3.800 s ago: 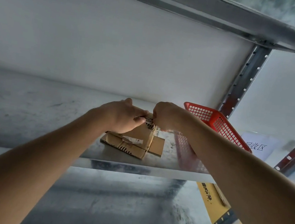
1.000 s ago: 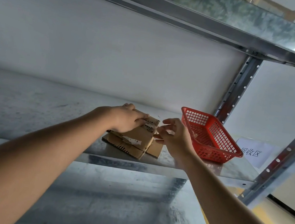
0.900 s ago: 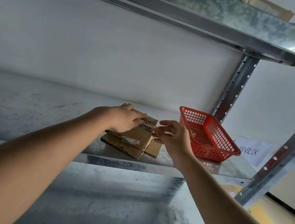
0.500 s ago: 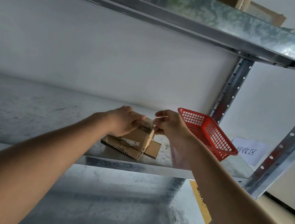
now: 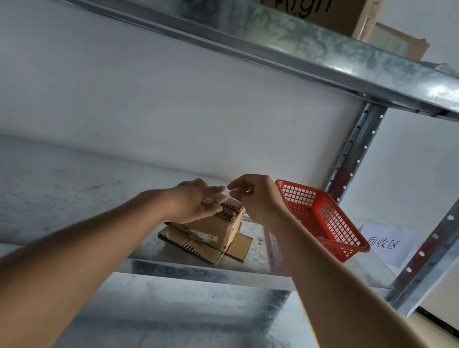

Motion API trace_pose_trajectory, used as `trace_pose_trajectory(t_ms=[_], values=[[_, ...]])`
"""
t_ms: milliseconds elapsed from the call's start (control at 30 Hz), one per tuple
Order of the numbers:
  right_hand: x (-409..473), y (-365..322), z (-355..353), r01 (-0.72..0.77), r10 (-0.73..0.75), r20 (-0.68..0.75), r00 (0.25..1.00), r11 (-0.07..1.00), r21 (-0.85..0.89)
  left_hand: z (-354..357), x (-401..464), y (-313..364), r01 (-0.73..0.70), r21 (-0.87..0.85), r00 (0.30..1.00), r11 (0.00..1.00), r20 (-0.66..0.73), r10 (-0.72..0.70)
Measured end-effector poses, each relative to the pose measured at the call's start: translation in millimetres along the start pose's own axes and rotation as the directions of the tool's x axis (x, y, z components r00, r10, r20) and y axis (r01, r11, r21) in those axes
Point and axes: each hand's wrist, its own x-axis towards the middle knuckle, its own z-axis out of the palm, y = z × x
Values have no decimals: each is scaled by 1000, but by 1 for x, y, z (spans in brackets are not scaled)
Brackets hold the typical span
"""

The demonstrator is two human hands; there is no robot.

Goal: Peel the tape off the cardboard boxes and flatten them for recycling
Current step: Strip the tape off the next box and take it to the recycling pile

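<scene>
A small brown cardboard box (image 5: pixel 216 227) stands on flattened cardboard (image 5: pixel 193 245) on the metal shelf (image 5: pixel 43 192). My left hand (image 5: pixel 193 201) lies on the box's top left, its fingers stretched over the printed top flap (image 5: pixel 230 211), holding it down. My right hand (image 5: pixel 258 198) hovers just above the box's top right edge. Its thumb and fingers are pinched together, apparently on a thin clear strip of tape that hardly shows. The fingertips of both hands nearly meet over the box.
A red plastic mesh basket (image 5: pixel 330 226) sits right of the box, near a paper sign (image 5: pixel 383 243) and perforated steel uprights (image 5: pixel 352 158). An upper shelf (image 5: pixel 271 38) carries a large printed carton (image 5: pixel 317 3). A lower shelf (image 5: pixel 185 330) lies beneath.
My right hand went from the box toward the red basket and came back, and now it is raised, pinching above the box top. My left hand's fingers have stretched out flatter. The view tilted upward.
</scene>
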Motion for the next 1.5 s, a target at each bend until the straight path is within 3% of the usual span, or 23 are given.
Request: trace_pose_trajectory(t_ms=[200, 300, 467, 533, 633, 700, 767, 900, 1100, 1233, 1400, 1467, 1500], values=[[7, 2, 18, -42, 40, -63, 997, 999, -28, 4, 5, -12, 42, -40, 999, 998, -16, -42], [6, 0, 15, -70, 70, -12, 998, 993, -92, -3, 4, -13, 66, 7, 998, 998, -9, -66], [-5, -9, 22, -111, 107, -38, 994, 987, -116, -16, 3, -8, 323, 123, 945, 938, -85, -315], [-9, -16, 27, -124, 118, -60, 991, 988, -96, -17, 3, 1, 357, 111, 933, 928, -85, -349], [-18, -30, 30, -230, 228, 30, 973, 962, 147, -12, 2, 8, 292, -94, 952, 952, -64, -299], [-26, -36, 31, -341, 317, 126, 940, 873, 348, -8, -3, 4, 255, -251, 963, 934, -17, -268], [-29, -35, 33, -388, 355, 157, 921, 816, 429, -2, -10, -3, 213, -357, 974, 909, -1, -229], [-32, -29, 39, -425, 375, 202, 905, 762, 488, 4, -15, -7, 116, -227, 990, 967, -51, -131], [-33, -3, 16, -347, 466, -52, 883, 723, 597, -17, -26, -9, 144, -5, 988, 990, 64, -143], [-31, 15, 2, -314, 474, -216, 853, 798, 514, -24, -26, -14, 150, 160, 988, 976, 12, -153], [-33, 17, 1, -226, 413, -309, 857, 839, 495, -13, -29, -4, 99, 74, 994, 992, -49, -95], [-33, 16, 0, -136, 397, -341, 852, 797, 588, -12, -29, -2, 76, 85, 996, 994, -46, -72], [-31, 15, -1, -105, 413, -306, 858, 724, 682, -12, -29, -3, 71, 76, 997, 995, -43, -68]])
